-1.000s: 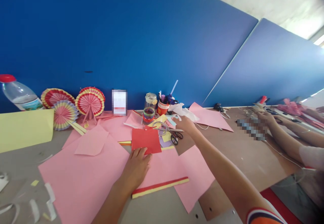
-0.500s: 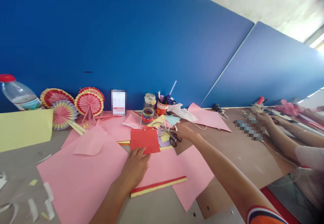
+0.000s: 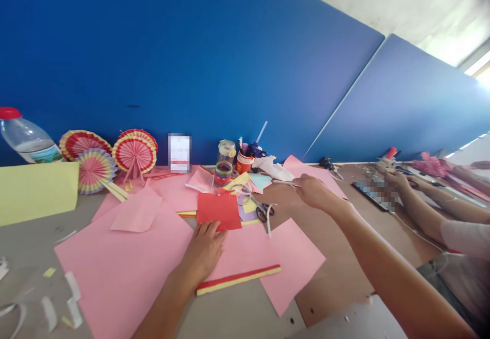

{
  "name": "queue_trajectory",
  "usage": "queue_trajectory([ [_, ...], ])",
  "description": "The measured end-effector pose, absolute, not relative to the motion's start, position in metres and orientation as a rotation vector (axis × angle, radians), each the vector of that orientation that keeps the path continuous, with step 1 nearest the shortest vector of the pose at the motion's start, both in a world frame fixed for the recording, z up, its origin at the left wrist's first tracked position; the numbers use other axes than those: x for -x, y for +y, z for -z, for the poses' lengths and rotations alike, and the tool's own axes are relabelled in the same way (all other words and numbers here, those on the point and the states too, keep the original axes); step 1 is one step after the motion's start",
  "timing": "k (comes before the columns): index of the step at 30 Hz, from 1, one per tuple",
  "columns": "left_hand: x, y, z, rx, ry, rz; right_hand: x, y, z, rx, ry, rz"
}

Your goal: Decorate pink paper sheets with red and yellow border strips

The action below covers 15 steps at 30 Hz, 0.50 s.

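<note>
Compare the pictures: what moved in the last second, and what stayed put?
The right hand dipped to the scissors, then drew back to the right; it seems to pinch something thin, too small to name. The scissors stayed on the table. The left hand stayed flat on the pink paper, fingertips at the red square.

I can read nothing here. The small card [image 3: 179,152], standing against the blue wall beyond the fingertips of my left hand [image 3: 202,249], is blurred over. The label on the water bottle [image 3: 26,140], far left of those fingers, is too small to make out. The print on the red cup [image 3: 244,163], beyond and left of my right hand [image 3: 312,191], can't be read either.
</note>
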State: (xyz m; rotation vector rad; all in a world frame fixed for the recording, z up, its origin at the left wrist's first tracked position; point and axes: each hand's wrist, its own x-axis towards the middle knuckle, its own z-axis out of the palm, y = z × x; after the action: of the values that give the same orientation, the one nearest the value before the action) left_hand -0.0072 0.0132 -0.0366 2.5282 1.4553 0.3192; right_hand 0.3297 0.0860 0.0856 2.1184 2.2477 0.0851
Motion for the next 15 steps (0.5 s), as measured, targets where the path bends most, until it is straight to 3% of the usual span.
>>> queue_trajectory([
  [4,0.005,0.014,0.031,-2.556,1.438,-0.342,-0.324,0.055,-0.074,-2.155,2.442,0.050],
  [10,0.002,0.019,0.042,-2.616,1.467,-0.465,-0.292,0.015,-0.014,-2.143,2.618,0.483],
  [15,0.003,0.022,0.056,-2.695,1.502,-0.499,-0.295,0.005,0.015,-2.075,2.596,0.402],
])
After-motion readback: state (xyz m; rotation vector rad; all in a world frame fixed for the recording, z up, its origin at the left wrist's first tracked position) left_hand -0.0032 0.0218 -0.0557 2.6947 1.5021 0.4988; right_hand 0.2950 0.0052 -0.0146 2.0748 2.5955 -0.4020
